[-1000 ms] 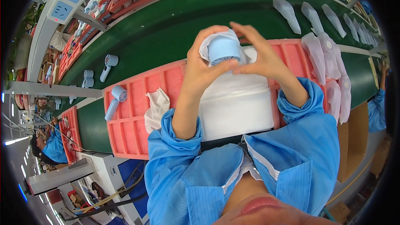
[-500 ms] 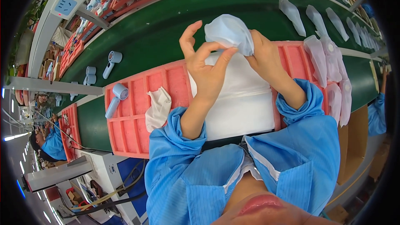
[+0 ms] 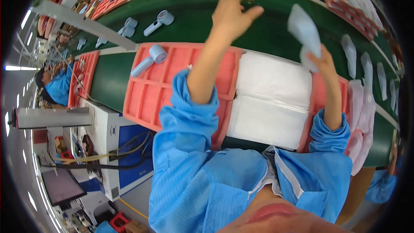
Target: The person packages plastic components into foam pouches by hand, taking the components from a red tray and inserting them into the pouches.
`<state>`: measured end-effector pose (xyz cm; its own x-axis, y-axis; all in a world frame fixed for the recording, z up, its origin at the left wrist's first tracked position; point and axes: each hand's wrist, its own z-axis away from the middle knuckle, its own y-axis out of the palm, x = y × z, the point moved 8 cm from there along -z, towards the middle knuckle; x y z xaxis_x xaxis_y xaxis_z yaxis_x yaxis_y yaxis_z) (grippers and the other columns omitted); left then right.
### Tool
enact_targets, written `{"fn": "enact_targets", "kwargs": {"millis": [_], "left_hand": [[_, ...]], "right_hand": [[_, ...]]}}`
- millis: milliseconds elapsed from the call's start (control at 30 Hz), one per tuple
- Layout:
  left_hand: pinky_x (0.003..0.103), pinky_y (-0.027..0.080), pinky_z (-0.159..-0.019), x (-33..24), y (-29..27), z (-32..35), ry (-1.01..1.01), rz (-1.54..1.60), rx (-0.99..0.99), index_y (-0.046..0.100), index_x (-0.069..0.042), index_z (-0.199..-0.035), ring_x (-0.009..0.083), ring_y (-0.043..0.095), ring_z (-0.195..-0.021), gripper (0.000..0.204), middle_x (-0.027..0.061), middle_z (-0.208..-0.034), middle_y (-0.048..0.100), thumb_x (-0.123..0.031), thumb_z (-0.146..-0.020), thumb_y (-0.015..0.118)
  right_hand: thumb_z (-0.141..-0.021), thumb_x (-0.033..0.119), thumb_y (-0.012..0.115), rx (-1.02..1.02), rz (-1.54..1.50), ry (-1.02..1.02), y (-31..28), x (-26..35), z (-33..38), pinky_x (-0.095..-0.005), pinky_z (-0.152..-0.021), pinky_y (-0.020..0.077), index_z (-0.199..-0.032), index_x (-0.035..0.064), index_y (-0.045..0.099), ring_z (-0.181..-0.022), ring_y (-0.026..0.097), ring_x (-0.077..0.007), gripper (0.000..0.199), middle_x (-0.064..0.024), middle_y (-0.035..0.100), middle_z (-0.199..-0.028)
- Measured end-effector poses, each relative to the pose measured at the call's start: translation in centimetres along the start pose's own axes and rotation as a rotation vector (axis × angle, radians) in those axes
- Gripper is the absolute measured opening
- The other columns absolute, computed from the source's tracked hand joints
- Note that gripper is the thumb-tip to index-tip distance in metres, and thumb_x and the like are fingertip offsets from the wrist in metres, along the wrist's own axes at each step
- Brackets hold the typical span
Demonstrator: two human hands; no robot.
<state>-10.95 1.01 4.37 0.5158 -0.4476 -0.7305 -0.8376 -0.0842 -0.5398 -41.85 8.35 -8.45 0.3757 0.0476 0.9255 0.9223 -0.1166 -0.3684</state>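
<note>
My right hand [image 3: 324,63] grips a translucent white bag [image 3: 305,28] with a pale blue thing inside, probably a handheld fan; it is raised over the far edge of the tray and blurred by motion. Up over the green belt [image 3: 189,34], my left hand [image 3: 233,15] has its fingers apart and holds nothing. Two stacks of flat white bags [image 3: 274,80] lie side by side between my arms. A light blue handheld fan [image 3: 148,60] rests on the pink compartment tray [image 3: 144,97] left of my left forearm.
More blue fans [image 3: 159,22] lie on the belt at far left. Bagged fans [image 3: 349,56] stand in a row on the belt at right, and several pinkish bagged ones [image 3: 360,108] overlap at the tray's right end. A grey metal post [image 3: 86,23] crosses at upper left.
My hands have come apart. The right has carried the bag to the right, while the left has let go and reached out over the belt. The whole view has shifted.
</note>
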Motion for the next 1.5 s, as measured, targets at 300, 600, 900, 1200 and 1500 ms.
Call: {"fn": "enact_targets", "kwargs": {"millis": [300, 600, 900, 1200, 1500], "left_hand": [[0.040, 0.053, -0.081, 32.4, -15.2, -4.0, -0.695, -0.598, -0.237, 0.031, -0.004, -0.140, 0.0311, 0.060, -0.100, 0.106, 0.0192, -0.136, 0.041, -0.040, -0.058, 0.087], [0.027, 0.052, -0.054, 23.2, -2.4, -4.1, -0.484, -0.165, 0.422, 0.036, -0.003, -0.139, 0.0156, 0.062, -0.070, 0.096, 0.0192, -0.128, 0.053, -0.032, -0.063, 0.087], [0.027, 0.050, -0.061, -0.5, 12.9, 5.1, -0.178, 0.490, 0.430, 0.033, -0.003, -0.140, 0.0161, 0.059, -0.074, 0.090, 0.0154, -0.122, 0.053, -0.023, -0.069, 0.084], [0.038, 0.050, -0.071, -5.4, 18.0, 13.6, 0.171, -0.152, 0.450, 0.057, -0.007, -0.107, 0.0283, 0.060, -0.080, 0.043, 0.0123, -0.094, 0.054, -0.021, -0.072, 0.078], [0.033, 0.046, -0.063, -3.4, 18.7, 13.7, 0.199, -0.018, 0.434, 0.063, -0.008, -0.080, 0.0209, 0.059, -0.073, 0.014, 0.0052, -0.079, 0.059, -0.017, -0.079, 0.072]], "right_hand": [[-0.079, 0.003, 0.062, -0.432, 0.907, -0.091, -6.1, -6.7, -3.8, -0.0422, -0.097, 0.0425, -0.138, 0.0095, 0.042, -0.119, 0.048, -0.0415, 0.063, -0.0204, 0.047, -0.136], [-0.077, 0.002, 0.069, -0.390, 0.660, -0.546, 0.2, 6.0, 0.8, -0.0388, -0.098, 0.0429, -0.136, 0.0091, 0.044, -0.121, 0.049, -0.0334, 0.065, -0.0147, 0.047, -0.137], [-0.070, 0.008, 0.078, -0.152, 0.266, -0.460, 4.4, 8.8, 3.4, -0.0338, -0.082, 0.0506, -0.131, 0.0071, 0.048, -0.110, 0.056, -0.0255, 0.068, -0.0144, 0.054, -0.122], [-0.065, 0.007, 0.074, -0.160, 0.245, -0.110, -0.6, 4.4, 1.1, -0.0352, -0.073, 0.0509, -0.118, 0.0037, 0.052, -0.088, 0.062, -0.0254, 0.058, -0.0134, 0.061, -0.098], [-0.063, 0.006, 0.073, -0.151, 0.251, -0.159, -0.5, 3.6, 0.7, -0.0315, -0.076, 0.0494, -0.115, 0.0034, 0.055, -0.088, 0.060, -0.0222, 0.055, -0.0116, 0.061, -0.097]]}}
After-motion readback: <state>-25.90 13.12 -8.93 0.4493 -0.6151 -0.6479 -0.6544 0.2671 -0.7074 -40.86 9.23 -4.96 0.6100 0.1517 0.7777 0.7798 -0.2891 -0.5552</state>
